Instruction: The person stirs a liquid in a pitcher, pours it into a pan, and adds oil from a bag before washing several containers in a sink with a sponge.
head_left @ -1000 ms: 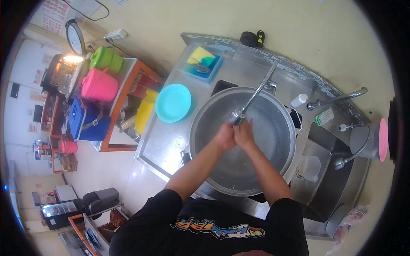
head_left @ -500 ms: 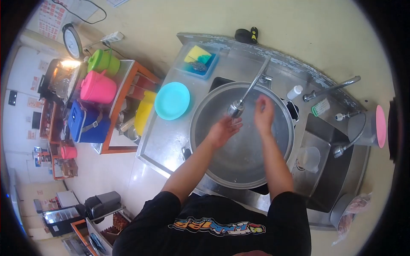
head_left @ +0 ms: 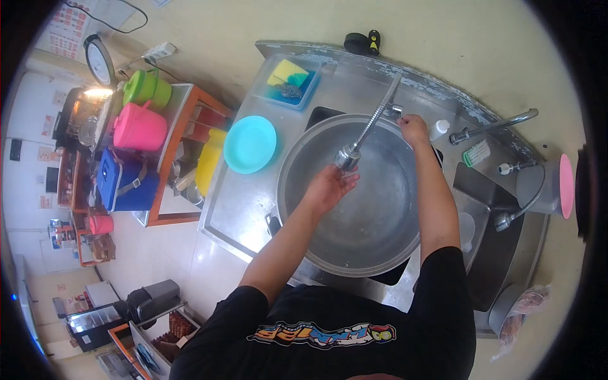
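Note:
My left hand (head_left: 331, 189) is palm up with fingers spread, just below the spray head (head_left: 347, 158) of a spring-necked faucet (head_left: 382, 113). Nothing is held in it. At the faucet's base, the fingers of my right hand (head_left: 415, 132) are closed on the small tap handle (head_left: 395, 109); the fingertips are partly hidden. Beneath both arms sits a large round metal pot (head_left: 286, 209) in the sink, with a little cloudy liquid or wet sheen at its bottom. A white bottle (head_left: 439, 130) stands right beside my right hand.
Left of the pot lies a turquoise plate (head_left: 250, 144), with a blue tub (head_left: 310, 95) of sponges behind it. To the right are a green-and-white brush (head_left: 476, 154), a second faucet (head_left: 497, 128) and a sink basin (head_left: 484, 247) with a clear plastic jug (head_left: 467, 229).
My right hand has moved from above the pot up and right to the tap handle. My left hand stays under the spray head, its palm turned further upward.

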{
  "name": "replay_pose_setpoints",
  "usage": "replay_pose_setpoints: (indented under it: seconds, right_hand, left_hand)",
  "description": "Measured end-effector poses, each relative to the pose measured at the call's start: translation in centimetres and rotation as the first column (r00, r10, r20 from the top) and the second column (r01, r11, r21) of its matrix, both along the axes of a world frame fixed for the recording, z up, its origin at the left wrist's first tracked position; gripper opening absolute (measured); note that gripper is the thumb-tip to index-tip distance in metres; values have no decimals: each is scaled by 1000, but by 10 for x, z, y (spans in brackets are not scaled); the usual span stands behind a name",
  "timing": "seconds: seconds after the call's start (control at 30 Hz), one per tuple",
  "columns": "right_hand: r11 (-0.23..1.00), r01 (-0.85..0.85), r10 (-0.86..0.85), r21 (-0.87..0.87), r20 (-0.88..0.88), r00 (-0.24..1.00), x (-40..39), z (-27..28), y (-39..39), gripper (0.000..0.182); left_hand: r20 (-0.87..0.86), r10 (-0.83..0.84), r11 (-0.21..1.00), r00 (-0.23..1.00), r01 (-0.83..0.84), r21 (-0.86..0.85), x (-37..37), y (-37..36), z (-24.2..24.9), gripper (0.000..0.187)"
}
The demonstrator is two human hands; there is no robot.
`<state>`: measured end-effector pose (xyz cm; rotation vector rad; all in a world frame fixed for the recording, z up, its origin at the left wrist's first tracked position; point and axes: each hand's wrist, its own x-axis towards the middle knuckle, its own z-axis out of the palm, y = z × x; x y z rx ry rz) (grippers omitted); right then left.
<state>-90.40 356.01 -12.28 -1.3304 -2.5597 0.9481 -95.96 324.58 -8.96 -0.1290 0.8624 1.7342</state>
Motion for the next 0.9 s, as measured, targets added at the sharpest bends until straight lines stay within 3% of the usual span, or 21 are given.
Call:
replay_pose_setpoints:
  seconds: [0.17,0.27,0.37,0.5,0.6,0.67,0.7,0.77,0.83,0.87,0.9]
  right_hand:
    - [1000,-12,12,-3,-16,1000,1,-3,3,28]
    - [1000,22,-22,2,-40,999,-7,-14,4,30]
    - [996,70,-75,-52,-108,991,-6,-23,2,34]
    - [979,199,-203,-43,-214,955,-4,-22,-11,37]
    - [870,278,-112,407,-386,916,5,-2,-52,33]
    - [923,156,59,352,-528,847,13,-2,-98,26]
    - [983,67,41,172,-553,832,15,-5,-126,23]
    - [976,-91,-50,-200,-604,796,14,-30,-174,18]
    - [810,-167,-248,-562,-587,771,8,-39,-201,21]
    - [671,-179,-363,-720,-529,767,4,-30,-210,25]
    - [500,-192,-463,-845,-448,765,2,-21,-214,28]
  left_hand:
    - [-27,13,1000,1000,-13,25,-1,10,6,35]
    - [-10,61,991,998,-62,-122,6,21,14,24]
    - [150,155,968,976,-120,-221,0,16,-15,16]
    - [130,229,938,965,-183,-294,-6,11,-42,16]
    - [87,315,916,945,-279,-290,-10,19,-61,12]
    - [-1,351,898,936,-337,-282,-15,30,-65,17]
    - [-37,360,900,932,-358,-251,-22,35,-68,18]
    - [-109,380,899,919,-394,-189,-33,41,-74,23]
    - [-296,264,871,918,-359,-335,-29,41,-15,26]
    - [-381,190,846,905,-348,-405,-28,41,8,27]
    - [-430,186,858,883,-360,-367,-31,38,0,29]
